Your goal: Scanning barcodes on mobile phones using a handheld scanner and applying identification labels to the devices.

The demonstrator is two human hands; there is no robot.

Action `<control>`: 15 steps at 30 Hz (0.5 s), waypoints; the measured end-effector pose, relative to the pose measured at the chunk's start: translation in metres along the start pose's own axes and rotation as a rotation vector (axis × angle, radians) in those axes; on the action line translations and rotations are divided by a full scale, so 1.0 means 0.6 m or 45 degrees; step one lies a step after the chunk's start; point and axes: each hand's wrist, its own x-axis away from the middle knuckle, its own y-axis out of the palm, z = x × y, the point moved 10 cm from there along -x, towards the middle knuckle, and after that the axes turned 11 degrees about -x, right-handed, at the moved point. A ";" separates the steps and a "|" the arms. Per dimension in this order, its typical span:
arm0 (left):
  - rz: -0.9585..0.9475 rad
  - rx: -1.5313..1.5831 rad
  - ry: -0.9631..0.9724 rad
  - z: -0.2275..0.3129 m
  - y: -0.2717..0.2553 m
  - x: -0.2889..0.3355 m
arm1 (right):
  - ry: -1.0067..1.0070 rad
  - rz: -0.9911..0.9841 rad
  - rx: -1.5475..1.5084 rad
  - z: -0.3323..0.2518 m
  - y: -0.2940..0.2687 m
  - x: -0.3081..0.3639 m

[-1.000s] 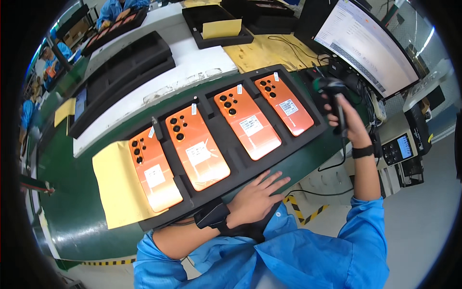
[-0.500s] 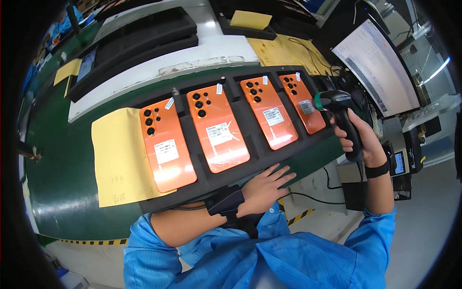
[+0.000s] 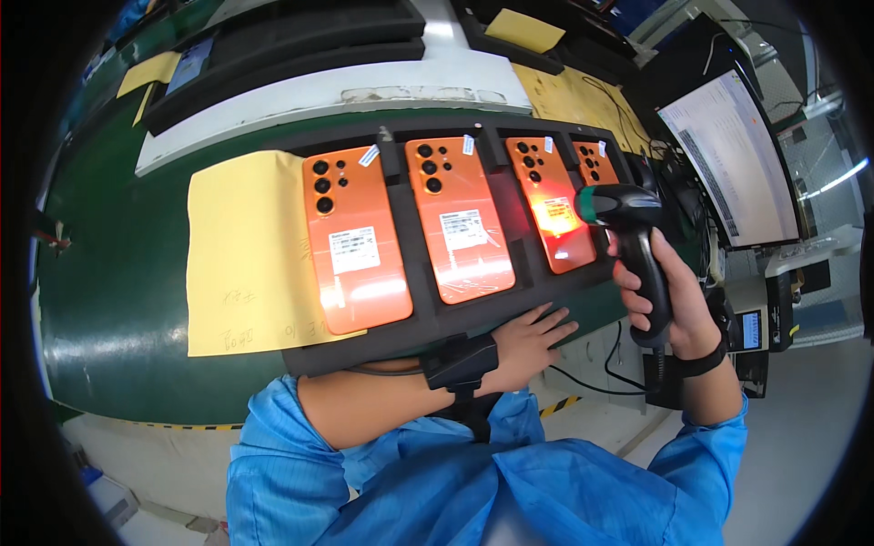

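In my right hand [image 3: 669,296] is a black barcode scanner [image 3: 645,246] with a green rim round its head. Its red light falls on the white label of the third orange phone from the left [image 3: 575,238]. The fourth phone [image 3: 594,164] is partly hidden behind the scanner. Two more orange phones, the leftmost [image 3: 364,296] and the second [image 3: 472,259], lie with camera backs up and white labels on them. All sit in a black foam tray [image 3: 428,323]. My left hand [image 3: 535,348], fingers spread, rests at the tray's near edge and holds nothing.
Yellow paper [image 3: 241,264] with handwriting lies partly under the tray's left end on the green table [image 3: 118,273]. Behind stand more black foam trays [image 3: 300,73] and a white board [image 3: 319,105]. A monitor [image 3: 728,164] is at right; the scanner's cable [image 3: 605,389] loops below.
The scanner in my right hand has gone from the fourth phone to the third, and its red light is now on. My left hand stays by the tray's near edge.
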 end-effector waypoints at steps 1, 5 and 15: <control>0.016 -0.004 0.006 0.001 0.002 -0.001 | -0.009 0.004 0.012 -0.004 0.001 0.003; 0.061 -0.042 0.016 0.003 0.009 -0.002 | -0.003 0.030 0.135 -0.015 0.008 0.007; 0.166 -0.102 0.018 0.007 0.008 -0.001 | 0.045 -0.239 -0.235 0.035 0.107 -0.004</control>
